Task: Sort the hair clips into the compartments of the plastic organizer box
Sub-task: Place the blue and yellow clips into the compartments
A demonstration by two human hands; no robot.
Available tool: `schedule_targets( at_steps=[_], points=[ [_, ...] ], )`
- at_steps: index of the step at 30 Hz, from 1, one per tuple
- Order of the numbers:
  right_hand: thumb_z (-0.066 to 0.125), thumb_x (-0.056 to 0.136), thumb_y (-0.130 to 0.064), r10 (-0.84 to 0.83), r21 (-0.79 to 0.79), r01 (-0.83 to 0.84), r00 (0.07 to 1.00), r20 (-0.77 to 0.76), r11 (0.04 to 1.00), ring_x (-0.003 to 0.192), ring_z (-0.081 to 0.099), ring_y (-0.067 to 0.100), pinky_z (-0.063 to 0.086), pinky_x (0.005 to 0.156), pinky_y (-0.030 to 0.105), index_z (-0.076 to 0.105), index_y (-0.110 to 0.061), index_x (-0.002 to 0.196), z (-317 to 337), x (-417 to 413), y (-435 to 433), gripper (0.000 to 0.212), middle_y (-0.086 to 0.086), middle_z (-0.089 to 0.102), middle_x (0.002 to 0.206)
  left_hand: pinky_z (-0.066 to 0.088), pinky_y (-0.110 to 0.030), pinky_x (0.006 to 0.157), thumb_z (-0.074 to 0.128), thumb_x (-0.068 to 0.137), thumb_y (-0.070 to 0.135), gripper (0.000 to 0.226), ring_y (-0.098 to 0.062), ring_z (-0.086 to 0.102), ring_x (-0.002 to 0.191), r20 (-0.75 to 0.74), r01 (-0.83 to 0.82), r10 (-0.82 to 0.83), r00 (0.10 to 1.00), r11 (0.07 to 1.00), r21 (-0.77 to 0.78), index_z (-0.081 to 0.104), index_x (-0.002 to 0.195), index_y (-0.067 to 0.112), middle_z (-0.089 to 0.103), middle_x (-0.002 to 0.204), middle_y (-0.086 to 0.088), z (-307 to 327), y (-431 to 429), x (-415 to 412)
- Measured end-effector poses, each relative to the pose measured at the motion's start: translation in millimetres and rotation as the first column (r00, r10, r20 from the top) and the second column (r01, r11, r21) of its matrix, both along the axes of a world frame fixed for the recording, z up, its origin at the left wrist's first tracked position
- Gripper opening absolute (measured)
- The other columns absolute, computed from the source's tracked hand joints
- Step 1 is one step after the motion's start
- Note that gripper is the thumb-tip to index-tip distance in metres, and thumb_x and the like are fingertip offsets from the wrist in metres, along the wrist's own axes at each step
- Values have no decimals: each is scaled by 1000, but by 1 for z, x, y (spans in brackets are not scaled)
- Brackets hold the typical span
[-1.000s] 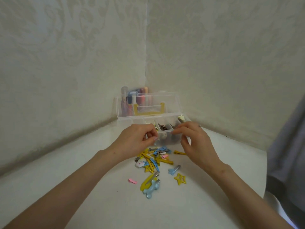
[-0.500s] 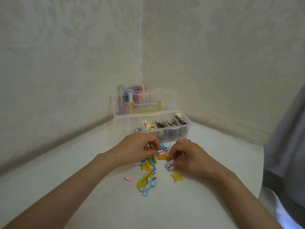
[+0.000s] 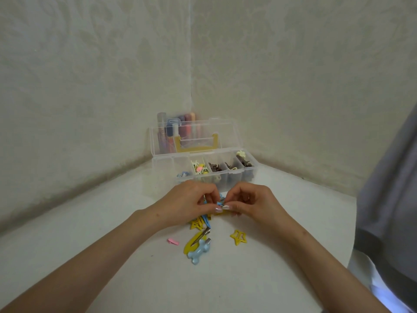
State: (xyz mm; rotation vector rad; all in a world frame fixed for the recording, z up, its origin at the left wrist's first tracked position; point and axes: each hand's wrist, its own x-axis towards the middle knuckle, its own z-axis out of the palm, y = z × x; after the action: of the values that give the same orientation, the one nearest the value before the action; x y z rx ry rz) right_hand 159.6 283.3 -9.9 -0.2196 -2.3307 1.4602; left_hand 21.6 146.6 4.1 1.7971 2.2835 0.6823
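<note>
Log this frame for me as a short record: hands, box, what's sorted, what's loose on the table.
left hand: pinches blue clip over the pile
right hand: pinches the same clip
box: open, lid upright, near the wall corner
sorted: brown clips in middle compartments; small clips, yellow and pink, in the compartment left of them
loose: pink clip, star clip, long yellow clip, bone clip
behind box: tubes

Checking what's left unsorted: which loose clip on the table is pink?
The small pink clip, lying apart, left of the long yellow clip.
</note>
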Motion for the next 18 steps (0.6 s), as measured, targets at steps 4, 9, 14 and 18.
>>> schedule_targets(
  at_steps=[4,9,14,18],
  points=[
    [69,79,1,-37,24,38,999,-21,999,66,60,7,49,67,22,66,-24,78,-1,-1,0,25,-7,67,70,41,-21,64,62,84,36,9,-4,52,68,6,-22,22,1000,997,74,63,88,28,55,69,18,0,-1,-2],
    [66,82,0,-139,99,146,987,-78,984,65,59,5,47,64,16,65,-24,82,0,0,0,23,-6,66,72,47,-32,67,66,82,31,6,-9,55,69,38,-99,93,995,973,209,61,80,29,62,72,12,19,-7,-10],
    [62,85,-4,-218,199,229,973,-77,953,65,58,12,46,63,19,63,-28,79,-4,-1,2,25,-5,66,71,45,-32,66,72,77,25,11,-15,54,63,59,-353,367,928,820,450,61,75,23,63,70,12,47,-23,-42],
    [62,84,-5,-217,216,223,975,-55,950,65,58,11,47,64,21,65,-28,80,-5,-1,4,23,-6,66,71,37,-25,58,68,80,26,12,-8,52,63,19,-470,512,859,771,430,58,75,30,59,71,16,44,-27,-56]
  ],
)
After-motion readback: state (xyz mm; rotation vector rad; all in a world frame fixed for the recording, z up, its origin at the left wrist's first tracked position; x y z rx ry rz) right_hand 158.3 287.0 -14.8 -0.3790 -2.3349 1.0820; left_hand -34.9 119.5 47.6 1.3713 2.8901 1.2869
